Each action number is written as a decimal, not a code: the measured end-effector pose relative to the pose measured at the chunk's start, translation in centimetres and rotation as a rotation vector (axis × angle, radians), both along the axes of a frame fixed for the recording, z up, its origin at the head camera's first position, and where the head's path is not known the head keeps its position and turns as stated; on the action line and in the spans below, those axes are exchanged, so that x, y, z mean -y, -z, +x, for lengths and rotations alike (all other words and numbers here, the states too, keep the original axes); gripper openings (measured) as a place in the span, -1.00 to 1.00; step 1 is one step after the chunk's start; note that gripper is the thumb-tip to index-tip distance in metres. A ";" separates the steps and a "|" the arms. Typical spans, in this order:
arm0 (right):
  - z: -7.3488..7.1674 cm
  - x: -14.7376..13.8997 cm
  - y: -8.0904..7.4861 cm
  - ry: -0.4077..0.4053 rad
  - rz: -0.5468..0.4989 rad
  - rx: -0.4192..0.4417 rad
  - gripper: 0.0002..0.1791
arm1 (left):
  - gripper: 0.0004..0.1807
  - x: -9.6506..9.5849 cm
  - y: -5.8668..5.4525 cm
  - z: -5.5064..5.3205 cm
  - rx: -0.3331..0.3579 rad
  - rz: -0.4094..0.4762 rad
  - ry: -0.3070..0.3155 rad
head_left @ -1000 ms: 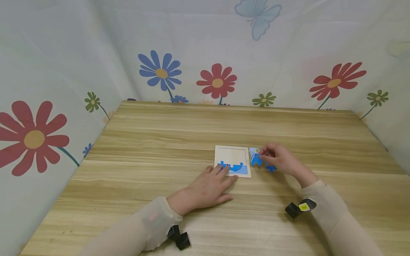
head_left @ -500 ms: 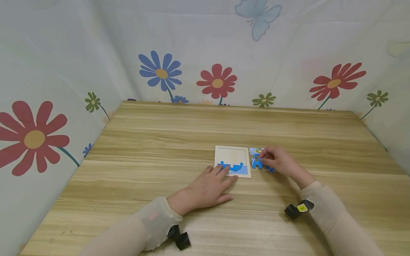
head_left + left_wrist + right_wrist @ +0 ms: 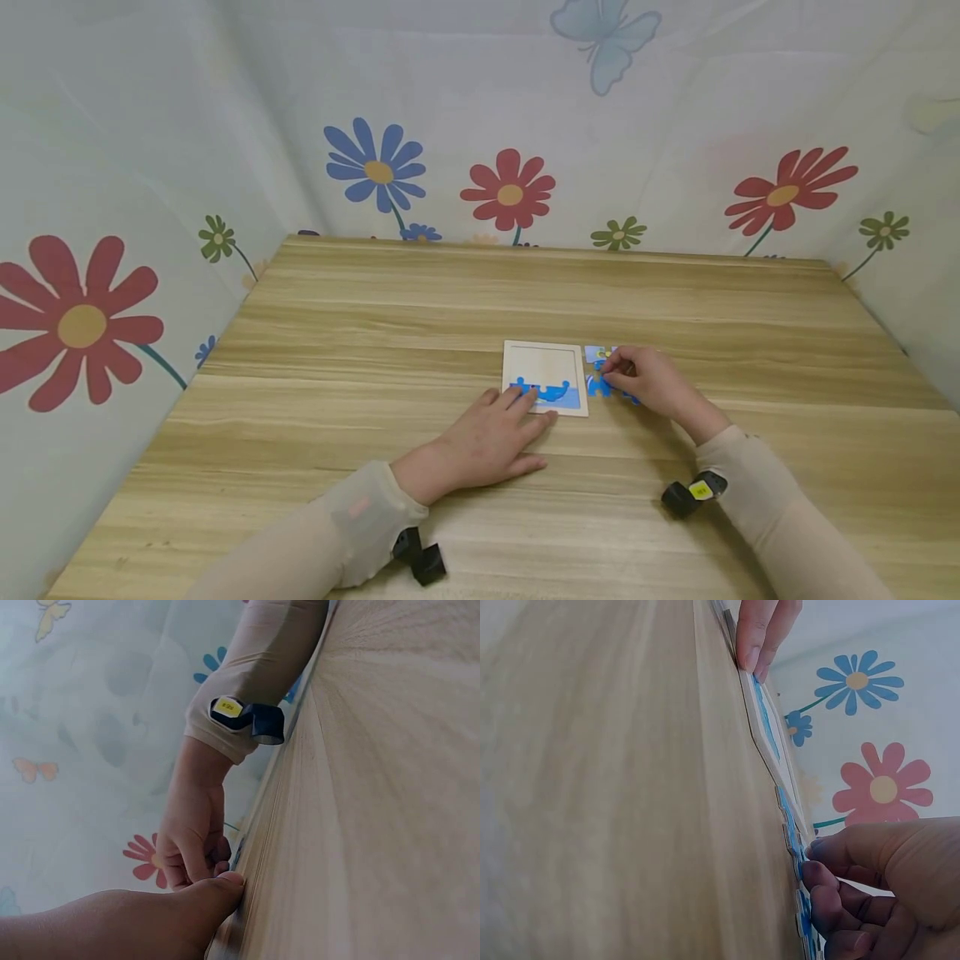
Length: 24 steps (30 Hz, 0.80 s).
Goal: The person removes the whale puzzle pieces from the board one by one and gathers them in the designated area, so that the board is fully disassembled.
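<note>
Left hand (image 3: 487, 437) spread on frame (image 3: 545, 365)'s near edge, right hand (image 3: 651, 379) bent-fingered at blue pieces (image 3: 594, 387) just right of it, can't tell if pinching; dragging low could knock neighbouring pieces askew.

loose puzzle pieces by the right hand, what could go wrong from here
The loose pieces lie close together at the fingertips of the right hand, so it might knock a neighbour askew.

The left hand rests over the near edge of the wooden tray; a shift could slide it or disturb the fitted pieces.
</note>
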State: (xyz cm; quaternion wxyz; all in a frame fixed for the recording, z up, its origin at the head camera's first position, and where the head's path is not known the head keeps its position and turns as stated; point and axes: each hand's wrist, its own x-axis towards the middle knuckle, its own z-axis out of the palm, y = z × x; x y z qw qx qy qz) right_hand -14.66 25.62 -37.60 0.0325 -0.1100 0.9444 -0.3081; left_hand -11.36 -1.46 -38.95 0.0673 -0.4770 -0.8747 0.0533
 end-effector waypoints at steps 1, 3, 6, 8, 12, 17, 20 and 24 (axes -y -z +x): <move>0.0 0.0 0.0 0.001 0.002 0.001 -0.94 | -0.35 0.0 0.0 0.0 -0.001 0.001 0.001; 0.1 0.0 -0.1 0.001 0.004 0.005 -0.95 | -0.35 -0.1 0.1 0.0 -0.005 0.003 0.004; 0.2 -0.1 0.0 0.003 0.006 0.013 -0.94 | -0.35 -0.1 0.2 0.0 -0.007 0.004 0.008; 0.3 -0.2 0.0 0.009 0.002 0.023 -0.93 | -0.35 -0.1 0.2 0.0 -0.005 0.004 0.010; 0.5 -0.3 -0.1 0.031 -0.026 0.030 -0.91 | -0.35 -0.1 0.0 -0.2 0.026 -0.012 0.005; 0.7 -0.1 -0.5 0.067 -0.088 0.013 -0.83 | -0.35 0.0 -0.2 -0.6 0.068 -0.037 -0.013; 0.7 0.1 -0.6 0.075 -0.102 -0.019 -0.78 | -0.36 0.1 -0.1 -0.7 0.058 -0.026 -0.008; 0.8 0.3 -0.5 0.077 -0.100 -0.057 -0.77 | -0.37 0.1 -0.1 -0.8 0.045 -0.005 0.002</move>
